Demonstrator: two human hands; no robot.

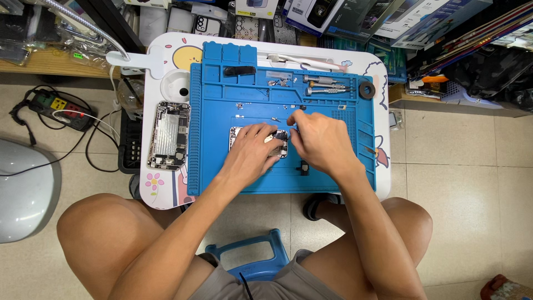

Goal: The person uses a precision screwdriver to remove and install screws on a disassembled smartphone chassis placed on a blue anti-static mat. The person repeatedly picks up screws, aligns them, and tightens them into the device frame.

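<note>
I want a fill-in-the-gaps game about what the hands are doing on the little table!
1. Both hands rest on an opened phone lying on a ____ rubber work mat.
2. The left hand lies flat on the phone; the ____ hand pinches beside it.
3. A second opened silver phone body lies to the ____ of the mat.

Missing words: blue; right; left
</note>
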